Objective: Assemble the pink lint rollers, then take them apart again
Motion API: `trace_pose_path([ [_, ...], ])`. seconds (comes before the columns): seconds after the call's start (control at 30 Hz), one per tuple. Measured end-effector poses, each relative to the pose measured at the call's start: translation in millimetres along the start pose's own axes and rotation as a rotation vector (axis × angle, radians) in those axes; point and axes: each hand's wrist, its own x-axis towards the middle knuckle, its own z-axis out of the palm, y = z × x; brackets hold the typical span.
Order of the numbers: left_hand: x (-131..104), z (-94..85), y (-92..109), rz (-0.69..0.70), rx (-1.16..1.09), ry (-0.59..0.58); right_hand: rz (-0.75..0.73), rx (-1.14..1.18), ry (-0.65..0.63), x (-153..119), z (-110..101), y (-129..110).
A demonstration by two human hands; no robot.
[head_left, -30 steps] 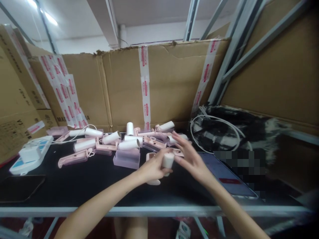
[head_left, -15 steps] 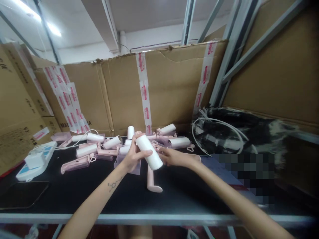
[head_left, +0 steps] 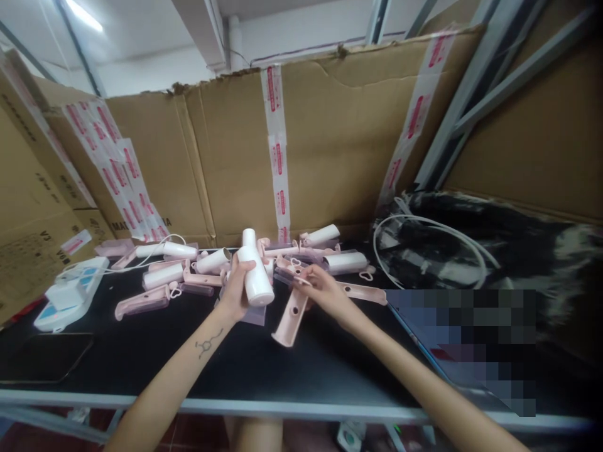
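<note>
My left hand (head_left: 237,290) is closed around a white cylinder (head_left: 258,282), like a lint roller's roll, tilted with its lower end toward me. My right hand (head_left: 326,294) is closed on a long pink handle-like piece (head_left: 289,319) with a round hole and a flat lip at its near end. The fingers pinch its upper part, just right of the cylinder. Behind both hands lie several white cylinders and pink pieces, among them a white roll (head_left: 345,262) and a pink piece (head_left: 365,293) at the right. Part of the pile is hidden by my left hand.
A white power strip (head_left: 75,307) with a plugged-in adapter and a dark phone (head_left: 44,358) lie at the left. White cable (head_left: 433,220) loops over a black bundle at the right, near a blurred-out flat object. A cardboard wall (head_left: 330,157) stands behind; a metal rail (head_left: 292,409) edges the table.
My left hand has moved left with the white cylinder, now held more upright. The pink piece has turned, its hollow side now showing, its near end swung left. The view has shifted slightly.
</note>
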Motion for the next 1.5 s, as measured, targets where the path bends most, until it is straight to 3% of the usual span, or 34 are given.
trace_pose_path([
  [0.13,-6.5,7.2,-13.3,-0.020,0.111,0.035,0.029,0.126,0.111,-4.7,-9.5,-13.8],
  [0.23,-9.6,11.1,-18.5,0.026,0.228,0.050,0.102,0.291,-0.034,-9.8,-12.9,-16.2],
  [0.37,-9.7,11.2,-19.0,0.044,0.348,0.019,0.082,0.395,-0.241,-13.9,-13.6,-21.6],
  [0.5,-9.6,10.7,-21.3,-0.071,0.307,-0.008,0.020,0.295,-0.179,-17.4,-10.3,-29.3],
  [0.7,-13.6,12.7,-29.8,-0.034,0.357,0.033,-0.104,0.241,0.019,-25.6,3.6,-30.9],
  [1.03,-14.6,11.4,-25.5,-0.081,0.431,-0.158,-0.146,0.180,0.080,-29.2,10.5,-28.1],
  [1.17,-13.1,8.9,-20.8,-0.019,0.549,-0.243,-0.149,0.136,0.072,-30.8,9.4,-24.6],
  [1.3,-13.7,6.6,-13.5,-0.054,0.722,-0.316,-0.201,0.036,0.055,-29.4,5.1,-19.9],
  [1.5,-17.9,4.4,-7.2,-0.009,0.997,-0.403,-0.143,-0.175,-0.175,-25.0,-9.6,-37.3],
])
